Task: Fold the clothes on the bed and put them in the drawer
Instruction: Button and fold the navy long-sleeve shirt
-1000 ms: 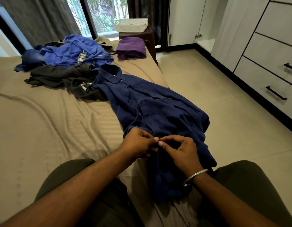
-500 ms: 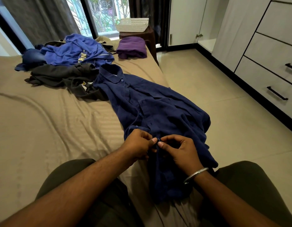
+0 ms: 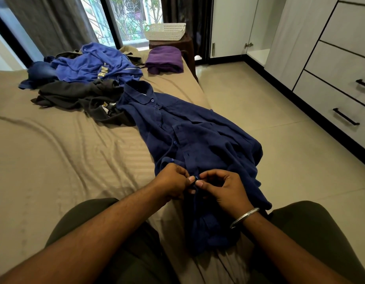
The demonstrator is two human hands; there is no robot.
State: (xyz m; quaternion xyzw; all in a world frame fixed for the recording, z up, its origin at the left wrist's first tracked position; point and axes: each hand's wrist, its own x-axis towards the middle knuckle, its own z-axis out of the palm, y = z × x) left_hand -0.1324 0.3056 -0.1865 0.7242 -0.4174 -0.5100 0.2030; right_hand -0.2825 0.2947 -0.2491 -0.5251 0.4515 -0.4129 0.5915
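A navy button-up shirt [image 3: 198, 138] lies lengthwise along the right edge of the bed [image 3: 54, 160], collar toward the window, hem over my lap. My left hand [image 3: 172, 182] and my right hand [image 3: 224, 189] meet at the shirt's front placket near the hem. Both pinch the cloth with thumb and fingertips around a small blue button. A metal bangle sits on my right wrist. The closed drawers [image 3: 341, 99] with black handles are at the right.
A heap of unfolded clothes lies at the far end of the bed: a bright blue top [image 3: 95, 62] and a dark grey garment [image 3: 79, 97]. A folded purple garment [image 3: 164, 59] sits by the bed corner. A white basket [image 3: 165, 31] rests on a brown stool. Tiled floor separates bed and wardrobe.
My fingers have worked slightly at the placket; a blue button now shows between the fingertips. The hands stay at the same spot on the shirt.
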